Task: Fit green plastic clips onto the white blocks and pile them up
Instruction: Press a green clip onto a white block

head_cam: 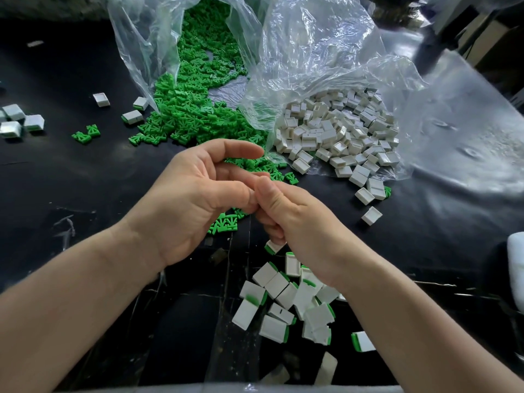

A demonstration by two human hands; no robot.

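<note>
Soft, cool daylight comes from the upper right and lights the scene evenly, moderately bright. The clear plastic bags point(326, 66) flash white glare along their creases, and the glossy black table point(71, 180) carries a pale sheen on its right side. Shadows are faint and soft-edged, darkest beneath the left hand point(195, 194) and right hand point(297, 222). The middle of the view is sharp. Wide-angle distortion curves the table's far edge and stretches the forearms toward the lower corners. The top corners are dimmer and softer.
</note>
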